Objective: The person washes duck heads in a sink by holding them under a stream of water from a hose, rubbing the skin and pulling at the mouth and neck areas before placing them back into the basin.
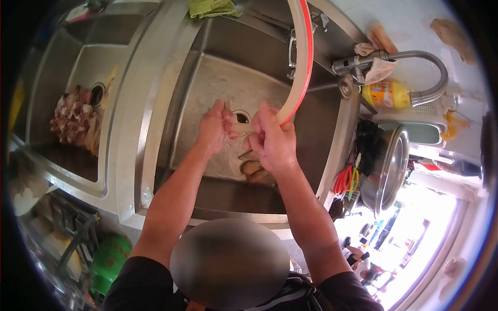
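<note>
A pale hose with a red stripe [303, 62] hangs from above into the steel sink [207, 78]. My right hand [274, 139] is closed round the hose close to its end, which points left. Directly at that end is my left hand [213, 127], fingers curled in, with water splashing over them. I cannot tell what the left fingers hold. Below the hands, on the sink floor, lies a brown object [253, 170], partly covered by my right hand. The drain [240, 117] shows between the two hands.
A second basin [106, 59] at the left holds a heap of pinkish raw meat [75, 116]. A green cloth [211, 7] lies at the sink's back edge. On the right are a bent faucet [441, 67], a yellow bottle [386, 94] and a large metal bowl [391, 171].
</note>
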The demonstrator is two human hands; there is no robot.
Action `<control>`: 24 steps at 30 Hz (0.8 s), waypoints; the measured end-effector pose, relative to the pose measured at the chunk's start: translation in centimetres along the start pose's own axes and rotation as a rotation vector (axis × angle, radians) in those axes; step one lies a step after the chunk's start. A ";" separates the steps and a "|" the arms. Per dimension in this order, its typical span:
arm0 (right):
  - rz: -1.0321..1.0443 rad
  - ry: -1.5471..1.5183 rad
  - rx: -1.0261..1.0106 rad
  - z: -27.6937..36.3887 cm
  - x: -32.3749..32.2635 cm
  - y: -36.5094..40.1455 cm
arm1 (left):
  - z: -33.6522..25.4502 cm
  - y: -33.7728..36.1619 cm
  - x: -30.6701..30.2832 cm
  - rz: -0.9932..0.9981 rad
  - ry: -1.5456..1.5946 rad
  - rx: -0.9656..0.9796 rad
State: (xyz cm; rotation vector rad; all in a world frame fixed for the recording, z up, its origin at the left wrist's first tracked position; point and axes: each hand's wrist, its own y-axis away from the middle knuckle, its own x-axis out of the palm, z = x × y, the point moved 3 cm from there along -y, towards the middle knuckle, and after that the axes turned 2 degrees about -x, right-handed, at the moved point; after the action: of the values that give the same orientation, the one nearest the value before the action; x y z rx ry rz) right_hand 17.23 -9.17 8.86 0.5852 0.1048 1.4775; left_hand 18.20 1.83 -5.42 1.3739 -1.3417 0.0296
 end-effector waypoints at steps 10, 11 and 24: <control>-0.087 0.064 0.005 -0.1 0.0 -0.5 | 0.9 -0.1 0.1 0.085 -0.434 0.333; -0.090 0.056 -0.024 0.2 -0.3 -0.9 | 1.0 -0.2 0.1 0.070 -0.426 0.311; -0.158 0.187 0.138 -1.6 -1.6 -0.2 | 2.0 0.6 1.0 0.008 -0.252 0.122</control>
State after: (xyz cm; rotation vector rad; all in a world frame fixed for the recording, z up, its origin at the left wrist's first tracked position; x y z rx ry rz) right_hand 16.54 -10.16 6.95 0.5360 0.3935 1.3755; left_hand 16.89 0.00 -4.99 1.5123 -1.5764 -0.0591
